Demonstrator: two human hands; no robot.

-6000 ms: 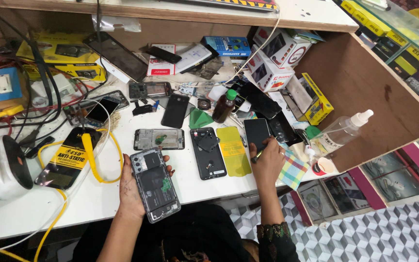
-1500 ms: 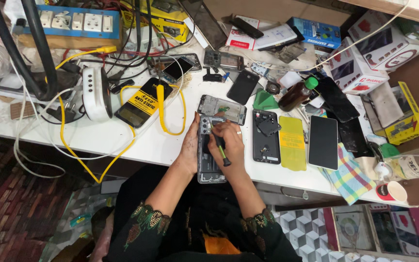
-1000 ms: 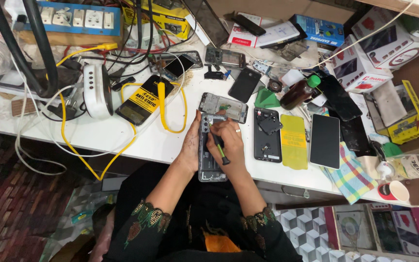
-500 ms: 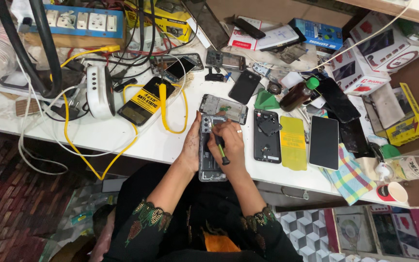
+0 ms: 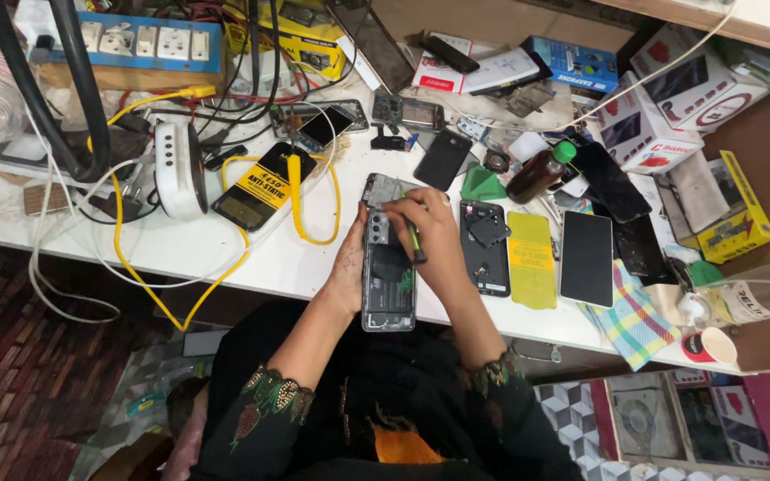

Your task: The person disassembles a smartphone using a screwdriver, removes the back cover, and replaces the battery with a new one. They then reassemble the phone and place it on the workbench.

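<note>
Both hands meet at the white cluttered workbench [image 5: 225,254], where the opened dark smartphone body [image 5: 388,285] lies under them at its near edge. My left hand [image 5: 350,263] clamps its left side; my right hand [image 5: 430,236] pinches the thin green-handled screwdriver [image 5: 413,239] above its camera end. I judge I am working a screw; next, steady downward pressure.

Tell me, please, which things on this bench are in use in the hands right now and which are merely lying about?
In use:
- opened phone, steadied by the left hand
- green-handled tool, held in the right hand, tip on the phone's upper part

Lying about:
- black back cover
- yellow sheet
- dark phone with blank screen
- brown bottle
- checked cloth
- yellow anti-static strap
</note>
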